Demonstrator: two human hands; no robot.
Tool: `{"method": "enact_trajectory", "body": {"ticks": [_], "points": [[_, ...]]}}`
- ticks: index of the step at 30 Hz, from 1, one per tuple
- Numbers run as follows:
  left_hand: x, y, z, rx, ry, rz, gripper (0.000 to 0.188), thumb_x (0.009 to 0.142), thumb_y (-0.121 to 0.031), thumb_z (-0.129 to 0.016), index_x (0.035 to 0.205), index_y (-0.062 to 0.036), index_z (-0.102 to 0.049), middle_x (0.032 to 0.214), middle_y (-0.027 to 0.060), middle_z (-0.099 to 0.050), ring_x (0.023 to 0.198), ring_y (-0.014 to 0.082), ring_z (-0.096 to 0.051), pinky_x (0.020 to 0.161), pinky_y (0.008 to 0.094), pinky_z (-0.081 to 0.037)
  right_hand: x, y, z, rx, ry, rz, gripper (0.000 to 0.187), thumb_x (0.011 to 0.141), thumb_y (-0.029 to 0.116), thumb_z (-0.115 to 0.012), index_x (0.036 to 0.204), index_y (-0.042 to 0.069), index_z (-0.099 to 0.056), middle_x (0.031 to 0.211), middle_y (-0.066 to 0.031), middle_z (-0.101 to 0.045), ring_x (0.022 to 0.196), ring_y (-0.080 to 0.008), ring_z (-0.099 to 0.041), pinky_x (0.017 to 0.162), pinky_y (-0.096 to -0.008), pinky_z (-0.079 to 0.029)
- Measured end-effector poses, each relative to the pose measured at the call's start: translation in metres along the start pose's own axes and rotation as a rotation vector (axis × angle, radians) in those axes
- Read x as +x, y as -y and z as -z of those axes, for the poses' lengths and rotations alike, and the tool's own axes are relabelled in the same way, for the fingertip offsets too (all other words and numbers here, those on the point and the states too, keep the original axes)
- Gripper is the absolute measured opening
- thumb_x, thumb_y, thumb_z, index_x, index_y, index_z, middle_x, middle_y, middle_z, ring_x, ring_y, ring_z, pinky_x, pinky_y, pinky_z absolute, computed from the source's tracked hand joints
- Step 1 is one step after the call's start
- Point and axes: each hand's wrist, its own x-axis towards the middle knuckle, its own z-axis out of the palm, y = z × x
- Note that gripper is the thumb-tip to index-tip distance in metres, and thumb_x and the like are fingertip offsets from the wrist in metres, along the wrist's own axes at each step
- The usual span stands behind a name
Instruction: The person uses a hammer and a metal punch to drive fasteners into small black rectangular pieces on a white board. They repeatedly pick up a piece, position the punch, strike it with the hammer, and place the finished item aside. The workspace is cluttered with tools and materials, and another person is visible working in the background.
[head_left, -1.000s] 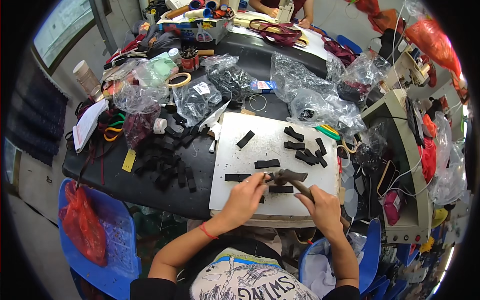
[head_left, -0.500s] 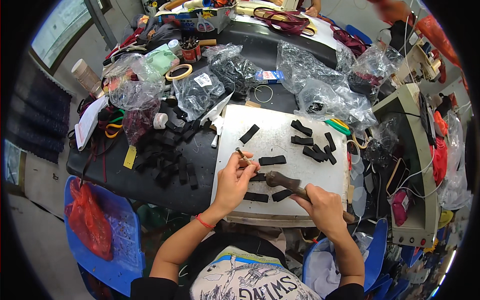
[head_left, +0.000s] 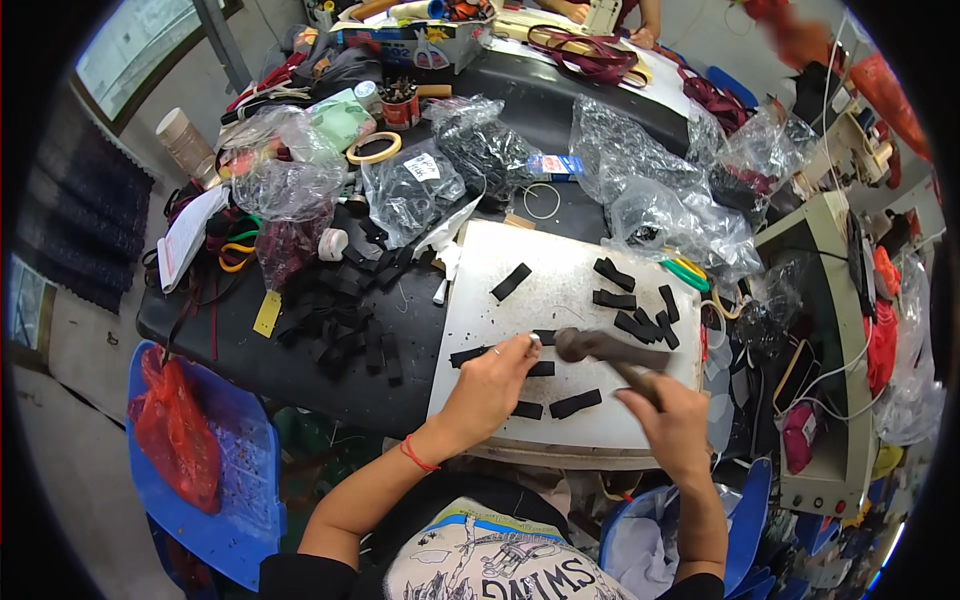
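Observation:
My right hand [head_left: 672,425] is wrapped round the handle of a hammer [head_left: 625,352], whose dark head is smeared by motion beside my left fingertips. My left hand [head_left: 495,388] pinches a slim metal punch [head_left: 535,339]. Only its small pale end shows; the fingers hide the rest. Below and around the left hand lie short black fabric strips, among them one strip [head_left: 467,356] by its knuckles, another [head_left: 541,369] by the fingers and a third [head_left: 575,403] nearer me. They lie on a white board [head_left: 480,260].
More black strips [head_left: 635,325] lie on the board's right side, and a heap of them [head_left: 335,315] is on the dark table to its left. Clear plastic bags [head_left: 640,160], a tape roll [head_left: 374,148] and green-handled scissors [head_left: 685,274] lie beyond. Another person's hand [head_left: 643,38] shows at the far end.
My left hand has turned, so the punch that stood out above its fingers is mostly hidden. The hammer has swung and is now blurred. The view has shifted slightly.

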Motion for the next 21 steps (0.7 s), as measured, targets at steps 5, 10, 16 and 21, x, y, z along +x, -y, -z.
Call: {"method": "enact_trajectory", "body": {"ticks": [5,10,16,21], "points": [[-0.006,-0.006,-0.007,0.123,-0.010,-0.161,0.023,0.087,0.004,-0.053,0.110,0.0001,-0.052,0.093,0.0214,-0.062,0.074,0.0396,-0.064,0.059,0.0441,-0.053,0.005,0.022,0.034,0.723,-0.186,-0.098,0.016,0.086,0.011,-0.066,0.075,0.001,-0.057,0.061,-0.0042,-0.058,0.044,-0.0115,-0.053,0.042,-0.0274,-0.039],[-0.001,0.004,-0.006,0.048,-0.048,-0.048,0.018,0.090,-0.001,-0.057,0.107,0.0008,-0.053,0.088,0.0182,-0.064,0.075,0.0307,-0.067,0.060,0.0383,-0.053,0.023,0.010,0.011,-0.148,0.093,0.070,0.036,0.085,0.033,-0.071,0.075,0.005,-0.050,0.061,-0.0144,-0.059,0.051,-0.0340,-0.058,0.046,-0.0414,-0.043],[0.005,0.009,-0.001,-0.572,-0.079,0.309,0.019,0.095,-0.007,-0.058,0.110,0.0009,-0.050,0.087,0.0099,-0.066,0.086,0.0151,-0.068,0.074,0.0263,-0.056,-0.006,-0.014,-0.018,-0.224,0.242,0.083,0.043,0.085,0.041,-0.068,0.072,0.006,-0.047,0.056,-0.0124,-0.055,0.049,-0.0353,-0.057,0.045,-0.0437,-0.043],[0.005,0.017,0.009,-0.449,0.096,0.238,0.016,0.095,-0.006,-0.057,0.108,0.0009,-0.052,0.086,0.0121,-0.068,0.087,0.0167,-0.069,0.074,0.0278,-0.055,-0.009,-0.015,-0.022,-0.200,0.244,0.046,0.043,0.085,0.041,-0.069,0.072,0.006,-0.047,0.057,-0.0126,-0.056,0.050,-0.0364,-0.057,0.046,-0.0447,-0.043]]}}
